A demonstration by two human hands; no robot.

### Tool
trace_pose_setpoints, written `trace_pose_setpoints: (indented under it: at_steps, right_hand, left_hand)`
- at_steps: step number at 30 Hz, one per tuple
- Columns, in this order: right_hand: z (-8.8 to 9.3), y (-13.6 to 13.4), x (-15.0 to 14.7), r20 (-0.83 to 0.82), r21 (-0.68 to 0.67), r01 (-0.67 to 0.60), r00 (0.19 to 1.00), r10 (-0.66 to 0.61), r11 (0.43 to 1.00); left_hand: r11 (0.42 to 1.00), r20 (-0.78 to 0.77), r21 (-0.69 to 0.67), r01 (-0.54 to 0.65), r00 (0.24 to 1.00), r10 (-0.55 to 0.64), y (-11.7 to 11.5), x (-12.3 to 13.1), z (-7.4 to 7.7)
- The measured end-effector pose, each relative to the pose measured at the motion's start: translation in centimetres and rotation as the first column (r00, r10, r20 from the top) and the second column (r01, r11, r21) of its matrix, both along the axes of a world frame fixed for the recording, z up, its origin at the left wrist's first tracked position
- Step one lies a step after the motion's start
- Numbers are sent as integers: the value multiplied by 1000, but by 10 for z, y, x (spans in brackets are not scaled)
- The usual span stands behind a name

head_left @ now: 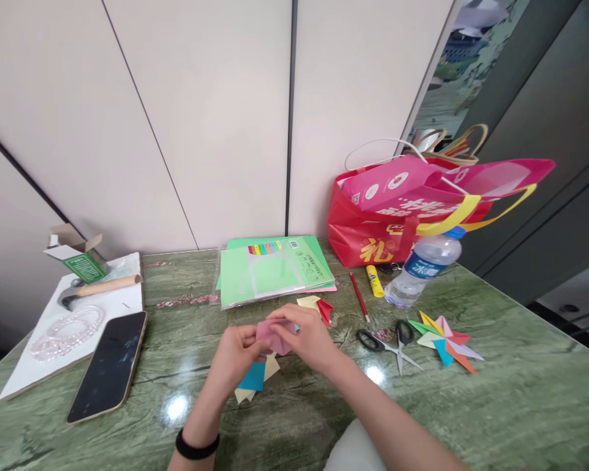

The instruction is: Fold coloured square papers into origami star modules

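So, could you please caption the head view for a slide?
Left hand and right hand hold pink paper over a green table.

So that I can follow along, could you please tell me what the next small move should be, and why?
Perhaps press a crease into the pink paper, since the left hand and right hand both pinch it and it looks bent rather than flat.

1 camera, worn on the person's head, looks forward and down across the worktop from close above. The left hand and right hand sit just below mid-view; pale panels beyond the worktop fill much of the top.
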State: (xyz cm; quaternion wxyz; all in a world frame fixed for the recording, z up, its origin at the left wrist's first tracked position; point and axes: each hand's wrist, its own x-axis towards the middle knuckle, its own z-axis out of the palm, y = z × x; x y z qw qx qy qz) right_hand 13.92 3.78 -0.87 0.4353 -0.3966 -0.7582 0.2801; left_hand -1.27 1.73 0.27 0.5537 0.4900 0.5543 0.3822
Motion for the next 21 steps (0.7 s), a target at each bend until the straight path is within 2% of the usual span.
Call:
trace_pose_setpoints:
  at_steps: [13,18,21]
  right_hand:
    - [-4,4,-1,-7,-74,19,1000,-20,997]
    - [-4,4,-2,-90,-169,-56,995,41,984]
    - [-5,4,-2,-88,-198,-45,996,28,979]
  left_hand:
    - [999,164,32,-28,986,22,0,-3,2]
    - [995,151,33,-97,984,91,3,-4,-5]
    - [993,127,67,-94,988,85,3,-4,-9]
